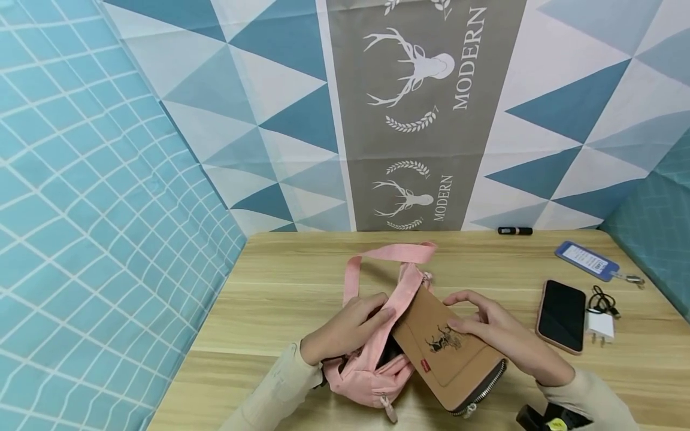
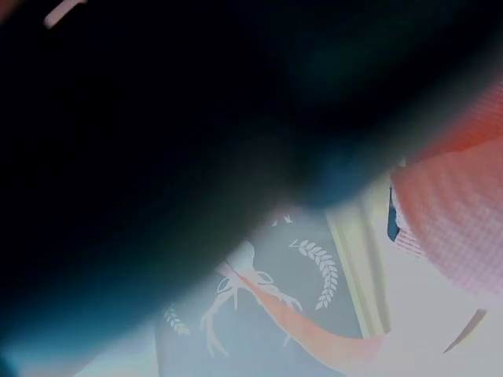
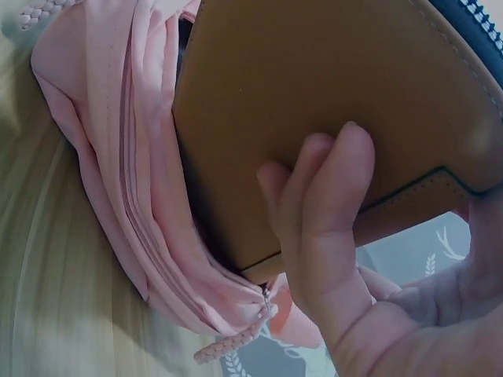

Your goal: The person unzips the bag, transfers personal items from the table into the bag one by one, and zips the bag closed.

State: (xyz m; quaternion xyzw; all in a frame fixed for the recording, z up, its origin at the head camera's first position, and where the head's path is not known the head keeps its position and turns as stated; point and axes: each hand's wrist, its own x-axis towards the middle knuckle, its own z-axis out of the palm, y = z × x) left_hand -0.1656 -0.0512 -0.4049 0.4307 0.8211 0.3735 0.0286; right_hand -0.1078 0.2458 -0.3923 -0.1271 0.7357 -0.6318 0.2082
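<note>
A pink bag [image 1: 358, 386] with a strap lies on the wooden table, its zipped mouth spread apart. My left hand [image 1: 350, 326] grips the bag's edge at the opening. In my right hand [image 1: 487, 326] is a brown zip wallet [image 1: 450, 353], pinched between the thumb on its printed face and the fingers behind. One end of the wallet sits at the bag's opening; the rest sticks out to the right. The right wrist view shows the fingers [image 3: 330, 173] flat against the wallet's back, beside the bag's zip. Something dark mostly blocks the left wrist view.
To the right lie a phone [image 1: 562, 316], a white charger plug [image 1: 600, 325] with a black cable [image 1: 602, 301], and a blue card holder [image 1: 586, 260] with a clip. A small black tube [image 1: 514, 231] is by the table's back edge. Patterned cloth hangs behind.
</note>
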